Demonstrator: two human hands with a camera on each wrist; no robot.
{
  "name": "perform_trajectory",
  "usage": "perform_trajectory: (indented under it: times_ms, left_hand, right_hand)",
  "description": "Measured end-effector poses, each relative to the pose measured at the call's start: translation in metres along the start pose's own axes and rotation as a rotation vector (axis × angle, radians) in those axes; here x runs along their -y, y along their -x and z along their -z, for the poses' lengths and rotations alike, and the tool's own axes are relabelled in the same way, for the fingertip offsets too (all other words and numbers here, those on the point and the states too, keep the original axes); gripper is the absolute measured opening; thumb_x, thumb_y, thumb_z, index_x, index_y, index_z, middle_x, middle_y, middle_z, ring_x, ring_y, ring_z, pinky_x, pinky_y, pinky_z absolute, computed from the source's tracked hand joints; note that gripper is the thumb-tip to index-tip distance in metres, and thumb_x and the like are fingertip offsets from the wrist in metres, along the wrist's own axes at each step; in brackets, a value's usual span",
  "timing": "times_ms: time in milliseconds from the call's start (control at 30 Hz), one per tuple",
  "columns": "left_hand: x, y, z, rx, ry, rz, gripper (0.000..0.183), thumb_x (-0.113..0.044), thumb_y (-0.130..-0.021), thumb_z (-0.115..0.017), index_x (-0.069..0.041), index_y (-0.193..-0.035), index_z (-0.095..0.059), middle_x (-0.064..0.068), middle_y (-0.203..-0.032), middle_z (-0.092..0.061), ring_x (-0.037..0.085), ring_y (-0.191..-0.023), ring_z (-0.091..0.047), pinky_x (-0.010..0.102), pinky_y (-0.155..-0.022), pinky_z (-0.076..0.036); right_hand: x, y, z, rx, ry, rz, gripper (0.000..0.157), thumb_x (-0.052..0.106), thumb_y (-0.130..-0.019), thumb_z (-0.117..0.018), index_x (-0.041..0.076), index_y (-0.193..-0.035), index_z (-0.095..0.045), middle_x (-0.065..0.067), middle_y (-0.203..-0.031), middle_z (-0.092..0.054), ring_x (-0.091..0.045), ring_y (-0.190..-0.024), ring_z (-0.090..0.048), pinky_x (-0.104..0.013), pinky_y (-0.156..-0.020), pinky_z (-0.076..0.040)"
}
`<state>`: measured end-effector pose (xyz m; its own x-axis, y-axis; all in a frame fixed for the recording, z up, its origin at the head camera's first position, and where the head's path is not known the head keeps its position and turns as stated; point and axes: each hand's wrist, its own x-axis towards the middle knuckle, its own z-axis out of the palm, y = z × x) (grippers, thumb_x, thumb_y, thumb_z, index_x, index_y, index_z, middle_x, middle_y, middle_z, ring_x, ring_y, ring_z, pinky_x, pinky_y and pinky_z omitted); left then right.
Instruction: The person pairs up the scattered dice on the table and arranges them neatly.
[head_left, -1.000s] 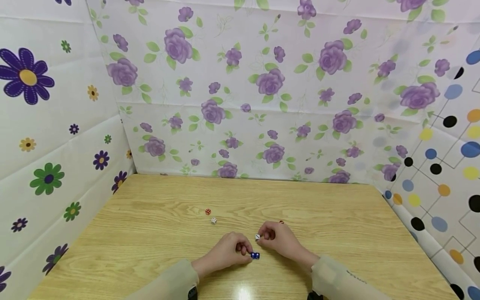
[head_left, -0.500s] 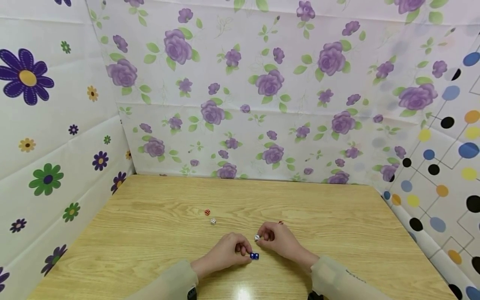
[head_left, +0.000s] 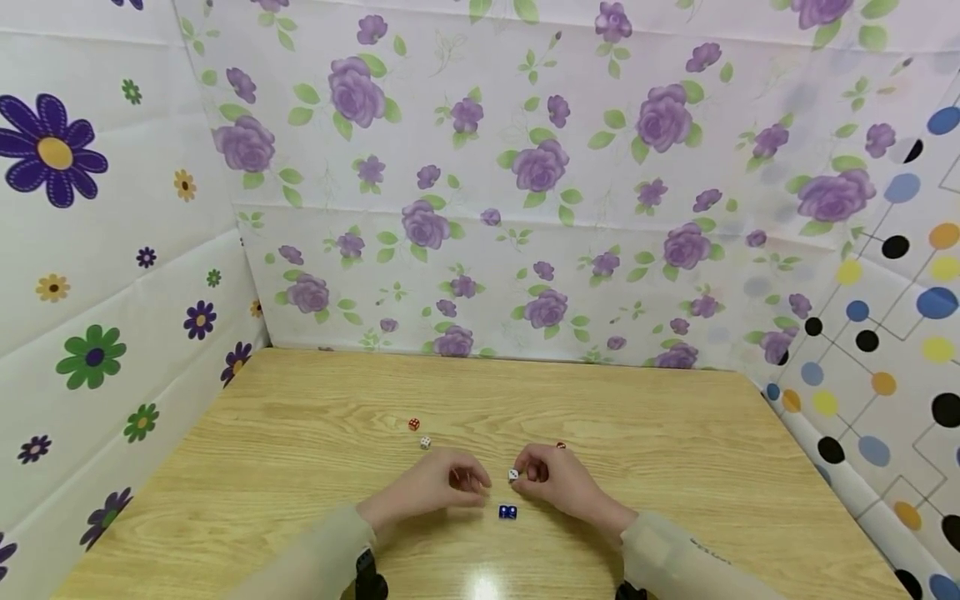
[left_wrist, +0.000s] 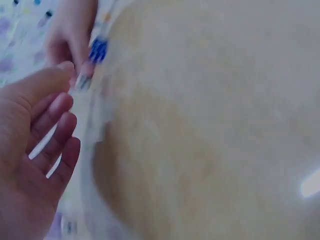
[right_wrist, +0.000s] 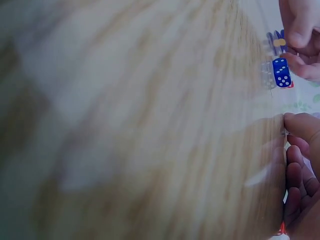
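Two blue dice [head_left: 507, 512] sit side by side on the table near its front, touching each other; in the right wrist view the blue dice [right_wrist: 281, 73] show white pips. My left hand [head_left: 438, 483] is just left of them, fingers loosely bent, holding nothing; the left wrist view has this hand [left_wrist: 35, 140] with its fingers spread apart. Behind the blue pair, a white die [head_left: 513, 475] is pinched between the thumb and fingertips of my right hand [head_left: 558, 483], low at the tabletop. A red die [head_left: 561, 446] shows partly behind that hand.
Farther back on the left lie another red die [head_left: 414, 424] and another white die [head_left: 425, 442], close together on the wooden table [head_left: 645, 408]. A flowered cloth [head_left: 480, 275] hangs along the far edge, with patterned cloths on both sides.
My left hand has let go of the blue dice and moved left and slightly away from me. The blue dice stay in place. My right hand keeps its pinch on the white die.
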<state>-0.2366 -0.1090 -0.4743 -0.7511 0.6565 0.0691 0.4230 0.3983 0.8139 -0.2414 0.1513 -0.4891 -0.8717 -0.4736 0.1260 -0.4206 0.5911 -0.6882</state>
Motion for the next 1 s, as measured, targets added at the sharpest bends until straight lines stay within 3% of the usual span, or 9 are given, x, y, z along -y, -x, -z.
perform_trajectory:
  times_ms: [167,300,433,767,1000]
  left_hand:
    - [0.011,0.002,0.031,-0.109,-0.062,0.005,0.022,-0.020,-0.089,-0.074,-0.012,-0.109,-0.073,0.001,-0.091,-0.068,0.008,-0.075,-0.059,0.022,-0.067,-0.050]
    - [0.021,0.006,0.053,-0.183,-0.037,0.044,0.025,-0.016,-0.092,-0.070,-0.008,-0.116,-0.070,0.004,-0.092,-0.067,0.012,-0.072,-0.057,0.023,-0.061,-0.048]
    - [0.030,0.010,0.067,-0.198,-0.021,0.077,0.026,-0.015,-0.094,-0.068,-0.007,-0.119,-0.068,0.006,-0.094,-0.067,0.014,-0.075,-0.057,0.024,-0.062,-0.048]
    - [0.055,0.014,0.075,-0.182,-0.070,0.119,0.029,-0.019,-0.091,-0.072,-0.006,-0.116,-0.068,0.006,-0.093,-0.066,0.014,-0.078,-0.056,0.023,-0.068,-0.047]
    - [0.059,0.011,0.075,-0.168,-0.083,0.131,0.021,-0.018,-0.090,-0.073,-0.008,-0.108,-0.071,0.005,-0.092,-0.067,0.013,-0.079,-0.057,0.022,-0.069,-0.048]
  right_hand:
    - [-0.002,-0.001,0.000,-0.005,-0.004,0.011,0.011,0.024,-0.087,-0.076,0.020,-0.091,-0.066,0.004,-0.075,-0.057,-0.003,-0.059,-0.045,-0.020,-0.055,-0.040]
    - [-0.004,-0.001,-0.001,-0.004,-0.001,0.023,0.012,0.024,-0.087,-0.076,0.021,-0.091,-0.066,0.005,-0.075,-0.057,-0.001,-0.059,-0.044,-0.019,-0.055,-0.040]
    - [-0.006,-0.001,-0.001,0.004,-0.002,0.020,0.012,0.025,-0.088,-0.076,0.022,-0.092,-0.066,0.005,-0.075,-0.056,0.000,-0.059,-0.043,-0.019,-0.055,-0.040]
    - [-0.003,0.000,0.000,0.019,-0.006,-0.002,0.012,0.027,-0.088,-0.075,0.020,-0.093,-0.065,0.003,-0.076,-0.057,-0.004,-0.059,-0.045,-0.021,-0.055,-0.041]
    - [-0.004,0.000,0.000,0.012,-0.005,0.008,0.012,0.025,-0.088,-0.075,0.021,-0.093,-0.065,0.004,-0.075,-0.057,-0.002,-0.059,-0.044,-0.020,-0.055,-0.041]
